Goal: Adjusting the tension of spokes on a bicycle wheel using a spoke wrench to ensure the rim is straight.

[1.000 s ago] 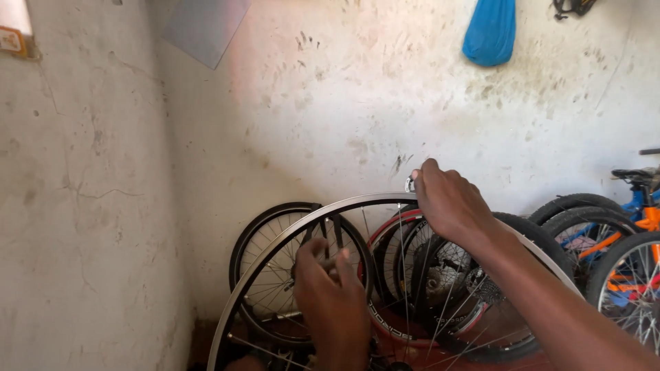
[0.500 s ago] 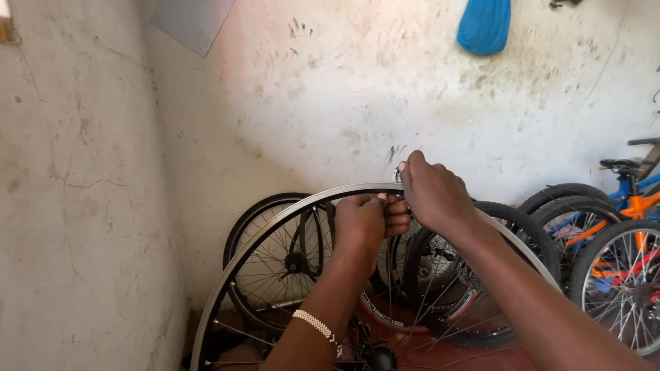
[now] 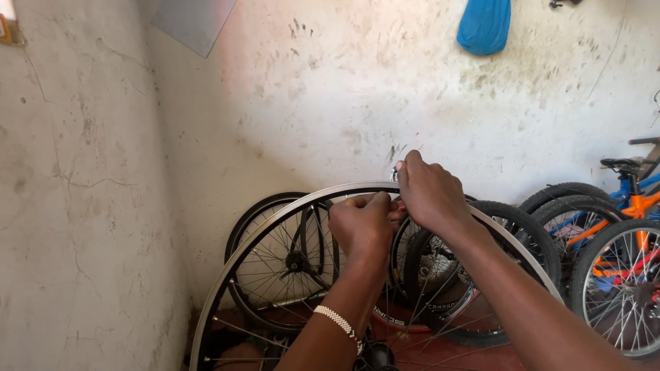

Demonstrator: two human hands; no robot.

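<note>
So both hands are up at the top of the bare silver rim (image 3: 275, 216), the wheel standing upright in front of the person with its spokes (image 3: 412, 323) fanning down toward the hub (image 3: 377, 355) at the bottom edge of the view. The left hand (image 3: 361, 227) is curled into a near fist right against the rim's inner edge, fingers together and pinching something small I can't make out, maybe a spoke end or nipple. The right hand (image 3: 430, 196) sits over the rim's top, fingers clamped on a little metal piece (image 3: 394, 172) poking up just above it. Could be a small tool, too tiny to tell.

My read: this is spoke work at one point of the rim, one hand steadying from inside and the other working from outside. The next move probably calls for a small, controlled twist without letting the rim roll, since nothing visible braces it besides the hands.

Behind it, more wheels with tyres (image 3: 275, 261) lean on the stained wall (image 3: 330, 96), bikes (image 3: 619, 206) stand at the right, and a blue bag (image 3: 485, 26) hangs up high. White beaded bracelet (image 3: 337, 323) on the left wrist.
</note>
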